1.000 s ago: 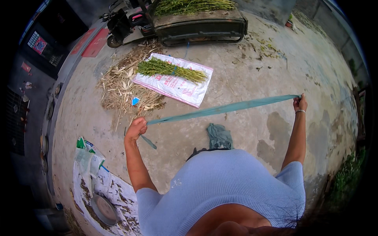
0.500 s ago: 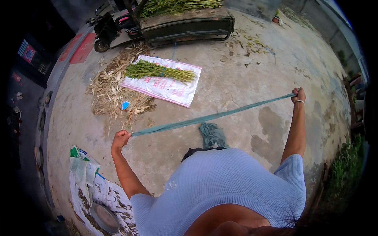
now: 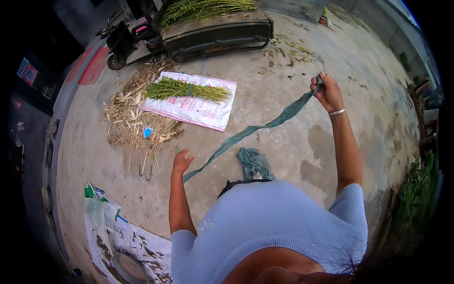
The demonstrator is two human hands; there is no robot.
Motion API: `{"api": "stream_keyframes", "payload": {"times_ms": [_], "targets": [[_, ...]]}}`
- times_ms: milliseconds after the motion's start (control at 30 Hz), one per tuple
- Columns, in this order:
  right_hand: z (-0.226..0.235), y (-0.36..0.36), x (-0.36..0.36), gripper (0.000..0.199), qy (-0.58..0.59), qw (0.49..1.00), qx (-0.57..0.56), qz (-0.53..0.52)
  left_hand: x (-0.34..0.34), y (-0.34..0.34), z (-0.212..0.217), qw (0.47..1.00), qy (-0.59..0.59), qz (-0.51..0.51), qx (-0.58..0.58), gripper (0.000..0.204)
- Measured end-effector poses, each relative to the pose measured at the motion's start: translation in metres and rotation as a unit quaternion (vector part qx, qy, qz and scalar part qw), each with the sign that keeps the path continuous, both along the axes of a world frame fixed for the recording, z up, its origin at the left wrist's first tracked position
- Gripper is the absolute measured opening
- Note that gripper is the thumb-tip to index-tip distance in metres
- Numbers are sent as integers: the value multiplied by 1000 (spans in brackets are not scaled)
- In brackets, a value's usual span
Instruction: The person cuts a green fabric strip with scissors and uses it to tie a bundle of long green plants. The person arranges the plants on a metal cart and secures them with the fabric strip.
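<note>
Head view: the right hand (image 3: 330,94) is raised ahead of the body and clenched around one end of a teal cloth strip (image 3: 279,120), with a silver bracelet (image 3: 336,112) at its wrist. From that grip the strip hangs slack and twisted, slanting down leftward above the concrete ground (image 3: 293,142) to the left forearm. There the left hand (image 3: 182,162) is released, its fingers parted and nothing visible between them; the strip's lower end shows just beside the wrist (whether it touches the skin, I cannot tell). Near the person's waist lies a crumpled teal cloth (image 3: 254,163), between the two arms. Farther forward, a bundle of green stalks (image 3: 182,89), bound with a blue tie (image 3: 190,90), rests on a white sack (image 3: 215,112) with pink edging. Dry husks (image 3: 120,113) are heaped along the sack's left side, and a cargo tricycle (image 3: 217,39) carrying more green stalks (image 3: 198,10) stands beyond. At lower left, a round metal basin (image 3: 130,268) sits on a white sheet (image 3: 153,245) strewn with dark plant bits.
</note>
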State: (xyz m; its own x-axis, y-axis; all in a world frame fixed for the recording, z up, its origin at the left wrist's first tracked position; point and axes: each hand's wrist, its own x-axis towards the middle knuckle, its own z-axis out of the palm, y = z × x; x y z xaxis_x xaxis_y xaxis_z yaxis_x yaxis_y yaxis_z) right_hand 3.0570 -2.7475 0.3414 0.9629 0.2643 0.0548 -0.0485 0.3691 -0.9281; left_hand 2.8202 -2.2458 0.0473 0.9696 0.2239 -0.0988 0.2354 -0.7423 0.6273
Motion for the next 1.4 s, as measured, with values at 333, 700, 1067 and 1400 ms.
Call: {"api": "stream_keyframes", "payload": {"times_ms": [333,700,1067,1400], "targets": [[-38,120,-86,14,-8,981,-60,186,89,-211,202,845,-192,-182,-464,56],[-62,114,-103,9,59,993,-9,107,77,-205,192,850,-95,-82,-511,11],[-71,129,-117,9,-14,984,-71,160,68,-212,206,814,-120,-102,-559,16],[-71,133,-121,8,33,983,-4,179,65,-211,196,726,-167,18,-667,13]]}}
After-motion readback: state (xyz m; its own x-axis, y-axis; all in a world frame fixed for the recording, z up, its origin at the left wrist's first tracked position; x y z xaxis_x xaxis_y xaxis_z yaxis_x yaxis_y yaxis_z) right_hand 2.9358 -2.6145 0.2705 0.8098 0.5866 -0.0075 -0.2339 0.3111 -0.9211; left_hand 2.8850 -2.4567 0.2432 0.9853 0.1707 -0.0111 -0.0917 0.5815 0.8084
